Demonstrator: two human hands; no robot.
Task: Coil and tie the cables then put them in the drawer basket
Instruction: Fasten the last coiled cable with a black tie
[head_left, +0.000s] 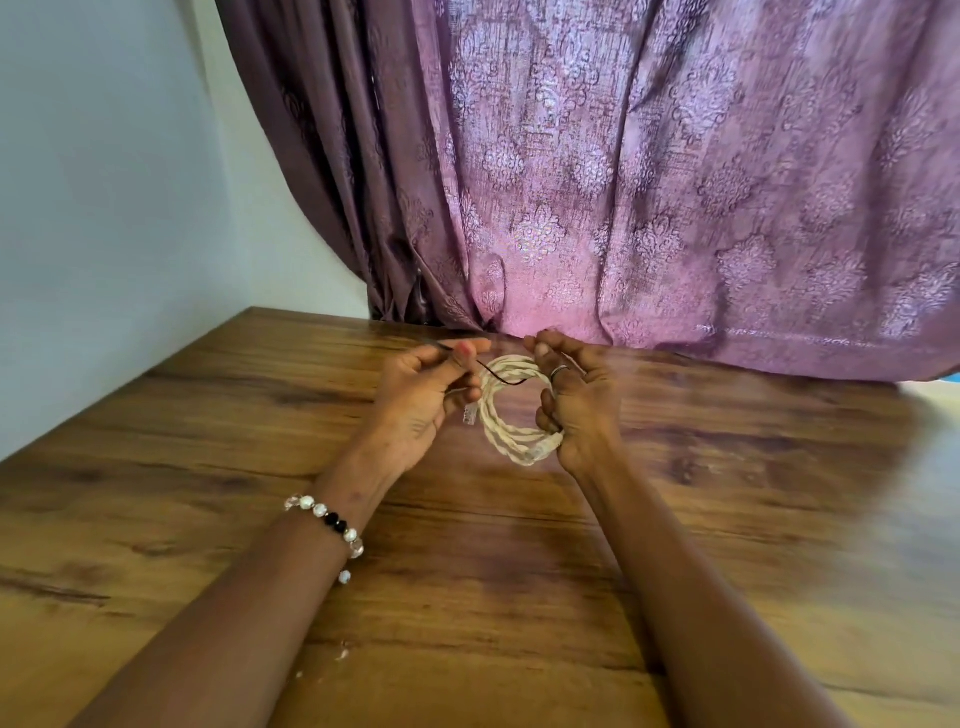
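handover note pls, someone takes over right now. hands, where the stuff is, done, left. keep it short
Left hand: pinches a thin dark tie that runs across the coil.
Right hand: grips the coiled cream cable, held above the wooden table.
Done: the cable is coiled.
Left: wrap and fasten the tie, then put the coil in the drawer basket, which is not in view. No other cables in view.

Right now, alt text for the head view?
Two hands hold a coiled cream braided cable above a wooden table: right hand grips the coil, left hand pinches a thin dark tie wire. Purple patterned curtain behind.
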